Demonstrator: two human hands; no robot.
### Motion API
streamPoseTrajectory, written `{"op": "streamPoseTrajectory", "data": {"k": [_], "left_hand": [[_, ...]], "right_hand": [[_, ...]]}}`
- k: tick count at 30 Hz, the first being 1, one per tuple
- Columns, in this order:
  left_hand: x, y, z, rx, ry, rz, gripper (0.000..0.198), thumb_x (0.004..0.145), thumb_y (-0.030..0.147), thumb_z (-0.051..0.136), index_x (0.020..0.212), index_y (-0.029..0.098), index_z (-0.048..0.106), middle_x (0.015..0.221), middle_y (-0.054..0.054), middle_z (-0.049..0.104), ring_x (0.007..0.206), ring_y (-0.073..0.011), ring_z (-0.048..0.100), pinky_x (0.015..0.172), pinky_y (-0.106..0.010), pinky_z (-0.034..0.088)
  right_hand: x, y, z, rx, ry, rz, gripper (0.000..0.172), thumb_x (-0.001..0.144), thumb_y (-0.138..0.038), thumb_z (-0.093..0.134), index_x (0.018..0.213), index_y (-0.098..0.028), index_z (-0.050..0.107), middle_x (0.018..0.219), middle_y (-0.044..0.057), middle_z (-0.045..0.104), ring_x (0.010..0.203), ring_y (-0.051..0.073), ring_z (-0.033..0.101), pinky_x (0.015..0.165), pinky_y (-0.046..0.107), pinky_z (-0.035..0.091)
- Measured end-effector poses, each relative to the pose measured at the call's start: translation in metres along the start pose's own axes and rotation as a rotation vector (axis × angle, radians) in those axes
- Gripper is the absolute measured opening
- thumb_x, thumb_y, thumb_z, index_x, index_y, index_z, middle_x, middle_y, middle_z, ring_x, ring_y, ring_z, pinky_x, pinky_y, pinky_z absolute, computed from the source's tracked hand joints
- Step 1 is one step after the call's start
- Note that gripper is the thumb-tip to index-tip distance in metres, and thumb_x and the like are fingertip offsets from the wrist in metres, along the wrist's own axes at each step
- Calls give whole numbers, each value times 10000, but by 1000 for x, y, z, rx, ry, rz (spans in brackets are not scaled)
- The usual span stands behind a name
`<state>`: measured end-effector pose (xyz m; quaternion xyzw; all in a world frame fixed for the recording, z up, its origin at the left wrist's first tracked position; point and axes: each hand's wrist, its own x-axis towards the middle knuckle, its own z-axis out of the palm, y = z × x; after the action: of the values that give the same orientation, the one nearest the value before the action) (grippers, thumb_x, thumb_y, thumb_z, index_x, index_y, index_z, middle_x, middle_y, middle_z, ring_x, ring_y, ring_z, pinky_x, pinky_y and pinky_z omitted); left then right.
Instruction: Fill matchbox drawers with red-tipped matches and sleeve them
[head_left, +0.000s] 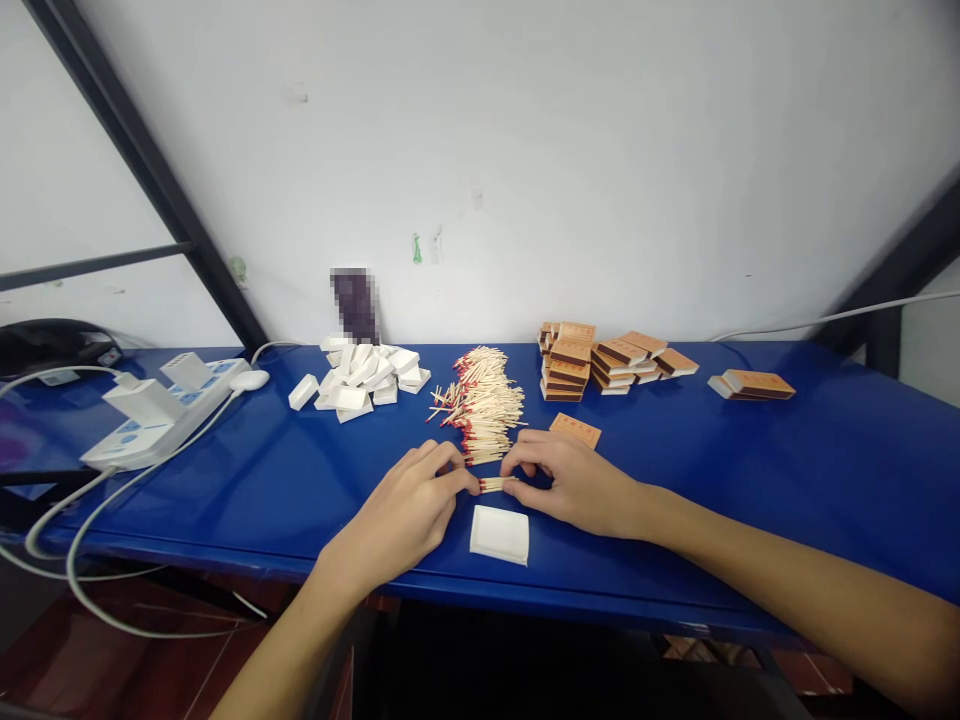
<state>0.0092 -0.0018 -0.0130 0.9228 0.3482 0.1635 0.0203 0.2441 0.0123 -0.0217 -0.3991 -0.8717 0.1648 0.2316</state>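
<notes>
My left hand (409,510) and my right hand (570,482) meet over the blue table (750,470), and together they pinch a small bundle of matches (493,484) between their fingertips. Right in front of them, near the table's front edge, lies an empty white inner matchbox tray (500,534). Just behind the hands is a loose pile of red-tipped matches (481,405). A single orange matchbox sleeve (575,430) lies flat beside my right hand.
A heap of white inner trays (364,380) sits at the back left. Stacks of orange matchboxes (600,362) stand at the back right, with two more boxes (752,384) further right. A white power strip with plugs and cables (157,410) occupies the left end.
</notes>
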Motion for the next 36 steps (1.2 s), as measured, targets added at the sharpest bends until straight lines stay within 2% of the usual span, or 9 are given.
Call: {"op": "streamPoseTrajectory", "data": {"k": [9,14,19,24,36], "left_hand": [[1,1,2,37,-6,-61,203,972,144,411,1068,200,580,1003,-44,562,907,-202,511,860,-377,440],[1,2,2,68,12,-90,172,980,191,412,1070,203,558,990,-31,573,912,-205,523,870,-386,442],[1,2,1,79,-31,-77,187,970,156,394,999,198,574,974,-36,560,894,-203,516,864,-387,437],[1,2,0,46,-70,-55,253,939,93,391,1057,211,581,1015,-41,553,921,-207,517,875,-394,432],[0,2,1,65,-42,-87,235,939,107,400,1063,199,578,985,-38,554,898,-201,511,873,-392,440]], "right_hand": [[-1,1,0,21,14,-1,112,871,-160,558,867,-180,668,741,-2,545,663,132,516,619,258,388],[0,5,0,21,6,-7,200,808,-48,508,884,-161,655,740,5,563,651,132,517,605,252,385],[0,8,1,11,25,-26,207,811,-61,502,911,-157,655,746,9,550,644,133,513,595,254,384],[-1,8,2,-13,9,-18,177,827,-91,520,928,-170,643,691,-12,517,639,138,504,599,259,375],[-2,4,-2,-6,-7,-22,157,868,-130,485,905,-181,630,701,-1,545,664,150,515,624,277,387]]}}
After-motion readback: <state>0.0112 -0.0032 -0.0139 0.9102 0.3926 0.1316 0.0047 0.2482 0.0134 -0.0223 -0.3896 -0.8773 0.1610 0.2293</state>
